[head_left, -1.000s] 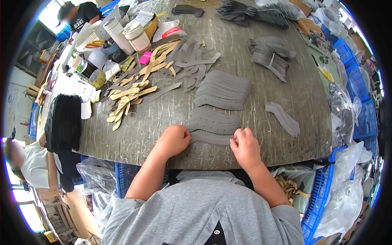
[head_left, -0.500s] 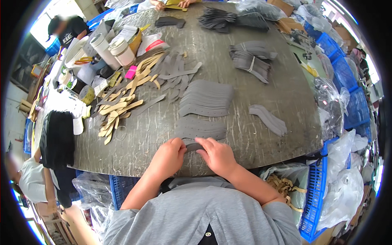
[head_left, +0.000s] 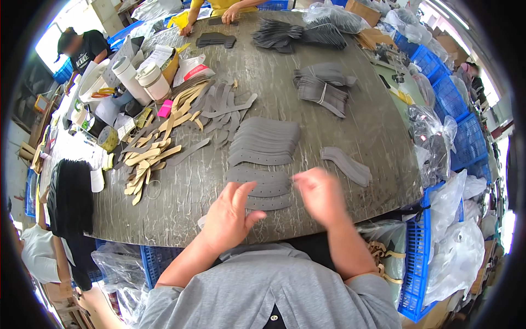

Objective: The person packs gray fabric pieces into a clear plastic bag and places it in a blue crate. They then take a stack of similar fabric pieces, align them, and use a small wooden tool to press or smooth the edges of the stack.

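Note:
Curved grey pieces with small holes lie overlapped on the table before me, the nearest strip just beside my left fingertips. My left hand is open, thumb and fingers apart, holding nothing I can see. A small whitish thing shows partly at its outer edge. My right hand is raised to the right of these pieces, its fingers bent and smeared by motion. Whether it holds anything is unclear. Beyond lies a larger fanned stack of grey pieces; a smaller grey stack rests to the right.
Loose tan and grey strips spread at left, near white containers and a pink block. A banded grey bundle and dark stacks lie farther off. Blue crates flank the table. Another person's hands work opposite.
My hands have let go of the grey strip they pinched together and moved apart, the right one up and rightward. The strip now lies flat. Across the table, the other person's hands have shifted left.

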The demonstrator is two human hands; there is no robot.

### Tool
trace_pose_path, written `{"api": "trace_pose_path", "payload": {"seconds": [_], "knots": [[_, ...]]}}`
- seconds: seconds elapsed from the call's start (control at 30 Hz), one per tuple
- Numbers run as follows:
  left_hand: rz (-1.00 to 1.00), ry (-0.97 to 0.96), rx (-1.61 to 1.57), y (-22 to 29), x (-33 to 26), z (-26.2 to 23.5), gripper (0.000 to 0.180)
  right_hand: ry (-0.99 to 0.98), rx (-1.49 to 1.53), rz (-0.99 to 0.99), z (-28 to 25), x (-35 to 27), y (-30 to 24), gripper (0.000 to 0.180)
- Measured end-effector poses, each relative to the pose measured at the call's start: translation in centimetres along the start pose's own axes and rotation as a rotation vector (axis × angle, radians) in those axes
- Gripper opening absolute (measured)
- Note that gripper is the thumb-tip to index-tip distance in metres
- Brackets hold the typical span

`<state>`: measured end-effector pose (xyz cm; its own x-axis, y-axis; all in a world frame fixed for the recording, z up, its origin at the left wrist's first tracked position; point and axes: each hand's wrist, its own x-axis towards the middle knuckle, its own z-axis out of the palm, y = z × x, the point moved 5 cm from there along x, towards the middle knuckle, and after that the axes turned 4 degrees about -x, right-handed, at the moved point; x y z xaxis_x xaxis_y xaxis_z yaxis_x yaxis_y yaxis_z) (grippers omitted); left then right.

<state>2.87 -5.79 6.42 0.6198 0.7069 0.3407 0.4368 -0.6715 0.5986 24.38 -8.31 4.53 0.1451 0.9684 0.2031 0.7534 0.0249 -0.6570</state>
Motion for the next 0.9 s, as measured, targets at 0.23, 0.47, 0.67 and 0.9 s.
{"api": "trace_pose_path", "payload": {"seconds": [0.23,0.47,0.67,0.9], "knots": [[0.206,0.006,0.049,1.1,-0.2,0.6,0.089,-0.448,0.697,0.025,6.3,-1.3,-6.3,0.015],[0.192,-0.058,-0.013,1.3,-1.1,0.8,0.087,-0.629,0.911,0.160,7.5,-1.7,-5.4,0.013],[0.074,-0.025,-0.464,0.1,-0.4,-0.4,0.060,-0.613,1.293,0.249,9.3,-2.9,-5.0,0.005],[0.172,-0.054,-0.091,1.6,1.7,-3.0,0.021,-0.540,1.304,0.364,7.9,-2.0,-4.8,0.014]]}}
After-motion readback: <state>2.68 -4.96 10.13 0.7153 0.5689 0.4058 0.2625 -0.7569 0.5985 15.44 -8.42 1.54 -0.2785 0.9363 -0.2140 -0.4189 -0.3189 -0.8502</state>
